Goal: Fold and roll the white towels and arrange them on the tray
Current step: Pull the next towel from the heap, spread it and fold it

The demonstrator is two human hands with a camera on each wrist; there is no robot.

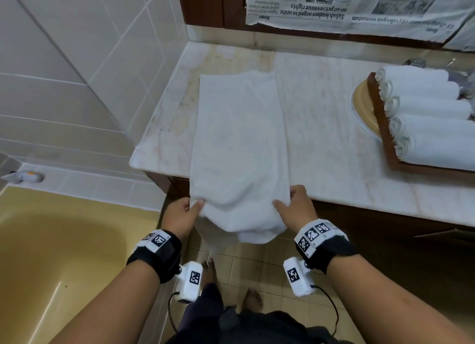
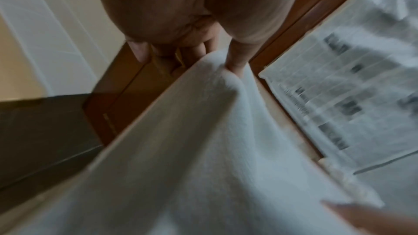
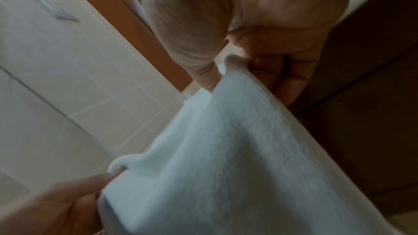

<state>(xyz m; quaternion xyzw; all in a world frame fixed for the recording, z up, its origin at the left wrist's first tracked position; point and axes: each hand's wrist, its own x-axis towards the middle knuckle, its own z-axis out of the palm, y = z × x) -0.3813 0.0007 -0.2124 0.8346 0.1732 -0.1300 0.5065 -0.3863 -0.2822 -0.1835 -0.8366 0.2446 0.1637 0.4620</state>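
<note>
You have the white towel (image 1: 239, 143) folded into a long strip on the marble counter (image 1: 334, 143), its near end hanging over the front edge at 6 o'clock. Your left hand (image 1: 180, 215) pinches the near-left corner, thumb on top and fingers curled beneath; your right hand (image 1: 298, 207) pinches the near-right corner the same way. Five rolled towels (image 1: 431, 117) already lie side by side on the wooden tray (image 1: 385, 127) at 3 o'clock, which rests partly over the yellow basin (image 1: 362, 104).

The risk I see: the near end sags between your hands, so if one corner leads, the layers will likely shift and the roll come out skewed. Pull too far towards you and the strip could slide off the counter to the floor.
</note>
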